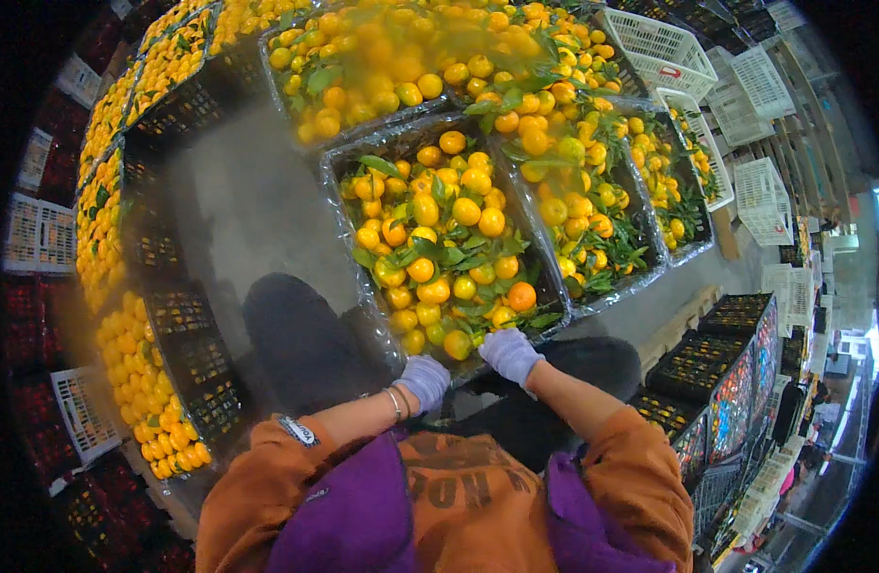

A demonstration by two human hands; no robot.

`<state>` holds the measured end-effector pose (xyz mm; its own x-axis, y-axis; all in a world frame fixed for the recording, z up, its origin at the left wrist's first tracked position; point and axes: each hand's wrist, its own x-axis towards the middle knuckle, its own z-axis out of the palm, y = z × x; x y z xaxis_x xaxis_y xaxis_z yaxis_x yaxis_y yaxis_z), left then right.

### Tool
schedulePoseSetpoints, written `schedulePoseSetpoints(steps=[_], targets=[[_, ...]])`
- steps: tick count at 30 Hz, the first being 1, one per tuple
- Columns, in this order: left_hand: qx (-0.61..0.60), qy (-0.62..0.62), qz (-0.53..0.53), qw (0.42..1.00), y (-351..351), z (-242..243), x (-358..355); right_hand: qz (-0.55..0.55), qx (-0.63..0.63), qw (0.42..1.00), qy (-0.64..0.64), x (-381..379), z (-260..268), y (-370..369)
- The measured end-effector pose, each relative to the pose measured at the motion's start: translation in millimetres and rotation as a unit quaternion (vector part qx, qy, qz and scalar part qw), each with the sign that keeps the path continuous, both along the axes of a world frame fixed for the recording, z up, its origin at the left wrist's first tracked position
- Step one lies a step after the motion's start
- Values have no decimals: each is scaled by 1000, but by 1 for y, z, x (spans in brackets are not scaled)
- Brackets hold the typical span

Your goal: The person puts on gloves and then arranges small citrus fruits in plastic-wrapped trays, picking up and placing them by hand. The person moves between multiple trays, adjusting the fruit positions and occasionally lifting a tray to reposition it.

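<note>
A dark crate lined with clear plastic (373, 315) stands between my knees, filled with yellow-orange mandarins (425, 209) and green leaves (429, 248). One deeper orange mandarin (522, 296) lies near its right side. My left hand (423, 383), in a pale knit glove, is curled at the near rim. My right hand (510, 354), gloved likewise, rests over the near rim farther right, fingers bent beside a mandarin (457, 344) and some leaves. The fingertips of both hands are hidden, so whether they grip anything is unclear.
More lined crates of leafy mandarins adjoin at the right (583, 208) and behind (382, 93). Crates with neat rows of mandarins (135, 372) line the left, across grey floor (246, 172). White plastic crates (658, 54) and stacked dark crates (726, 333) stand right.
</note>
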<state>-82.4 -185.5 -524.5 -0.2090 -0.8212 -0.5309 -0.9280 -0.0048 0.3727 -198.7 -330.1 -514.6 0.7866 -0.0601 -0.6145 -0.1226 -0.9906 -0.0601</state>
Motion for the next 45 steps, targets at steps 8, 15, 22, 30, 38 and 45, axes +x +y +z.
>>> schedulePoseSetpoints(steps=[8, 15, 22, 30, 38, 45], targets=[[-32, 16, 28, 999, 8, 29, 10, 115, 38, 992, -37, -10, 23, -30], [18, -39, 11, 999, 9, 10, -16, 58, 8, 996, 67, -7, 9, -1], [-19, -98, 35, 994, 16, 45, 21, -43, -9, 997, -62, -7, 26, -10], [-12, -60, 44, 997, 23, 12, -2, 17, 18, 998, 57, -1, 31, 2], [-34, -43, 75, 996, 16, 25, -17, -73, 76, 994, 39, -9, 25, -9], [-103, 115, 159, 975, -37, 24, 57, -175, 258, 939, -148, -10, 27, -85]])
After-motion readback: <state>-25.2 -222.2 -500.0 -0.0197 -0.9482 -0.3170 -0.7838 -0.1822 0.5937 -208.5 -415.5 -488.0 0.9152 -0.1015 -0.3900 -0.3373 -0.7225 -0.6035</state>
